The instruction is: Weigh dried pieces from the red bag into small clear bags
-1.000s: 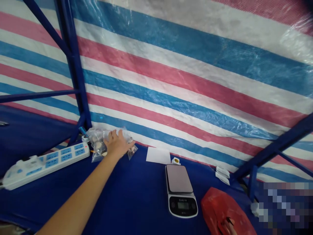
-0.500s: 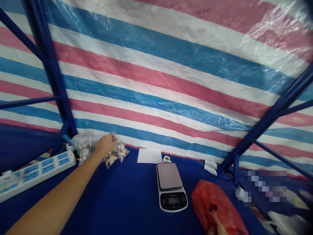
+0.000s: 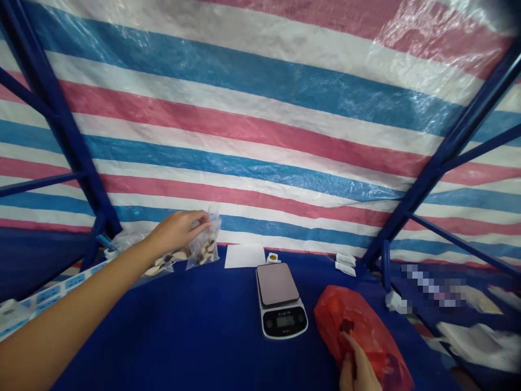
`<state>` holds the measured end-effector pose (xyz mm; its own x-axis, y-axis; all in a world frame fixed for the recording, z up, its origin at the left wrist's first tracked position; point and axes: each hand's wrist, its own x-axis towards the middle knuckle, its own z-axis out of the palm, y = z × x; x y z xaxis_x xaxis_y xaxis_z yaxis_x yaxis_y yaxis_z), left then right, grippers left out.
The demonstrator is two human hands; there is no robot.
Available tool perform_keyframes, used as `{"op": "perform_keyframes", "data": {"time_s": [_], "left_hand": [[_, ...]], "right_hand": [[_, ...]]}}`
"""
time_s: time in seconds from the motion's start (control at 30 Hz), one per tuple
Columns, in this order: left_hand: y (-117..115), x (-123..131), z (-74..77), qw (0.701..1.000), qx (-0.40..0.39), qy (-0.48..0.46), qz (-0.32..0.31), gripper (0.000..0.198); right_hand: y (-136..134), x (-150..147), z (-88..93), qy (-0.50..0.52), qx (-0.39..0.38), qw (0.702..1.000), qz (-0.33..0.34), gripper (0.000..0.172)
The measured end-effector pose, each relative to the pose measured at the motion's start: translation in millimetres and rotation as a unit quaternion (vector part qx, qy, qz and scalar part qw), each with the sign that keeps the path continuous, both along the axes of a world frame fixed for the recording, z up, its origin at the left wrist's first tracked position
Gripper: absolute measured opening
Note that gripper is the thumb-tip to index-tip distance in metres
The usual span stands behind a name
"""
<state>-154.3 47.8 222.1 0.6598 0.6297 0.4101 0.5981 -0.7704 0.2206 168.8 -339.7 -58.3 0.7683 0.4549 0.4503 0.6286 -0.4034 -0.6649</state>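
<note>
My left hand [image 3: 176, 231] pinches the top of a small clear plastic bag [image 3: 204, 247] with pale and brown pieces in it, lifted a little off the blue table [image 3: 195, 331]. More clear bags of the same stuff [image 3: 157, 266] lie under my wrist. At the bottom edge my right hand [image 3: 358, 369] rests closed on a red plastic bag [image 3: 362, 328]. A small digital scale [image 3: 280, 298] stands between the two hands with nothing on its pan.
A white power strip [image 3: 36, 301] lies at the far left. A white paper [image 3: 245, 255], a tiny cup [image 3: 273, 257] and white sachets [image 3: 345, 263] sit along the striped tarp wall [image 3: 260, 136]. Blue steel frame posts [image 3: 61, 136] stand at both sides.
My left hand has closed on one clear bag and raised it from the pile. My view has swung to the right, and my right hand now shows more on the red bag.
</note>
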Motion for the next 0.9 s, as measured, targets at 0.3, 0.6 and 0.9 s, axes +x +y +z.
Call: {"op": "perform_keyframes", "data": {"time_s": [0.3, 0.6, 0.9], "left_hand": [[-117, 47, 19.7, 0.959, -0.157, -0.031, -0.234, 0.03], [-222, 140, -8.6, 0.817, -0.315, -0.037, -0.481, 0.018], [-263, 264, -119.8, 0.656, -0.552, 0.004, -0.515, 0.027]], "right_hand": [[19, 33, 137.1, 0.07, 0.006, 0.988, 0.14, 0.048], [23, 48, 145.8, 0.141, 0.073, 0.97, 0.186, 0.031], [-7, 72, 206.3, 0.335, -0.083, 0.853, 0.392, 0.049]]}}
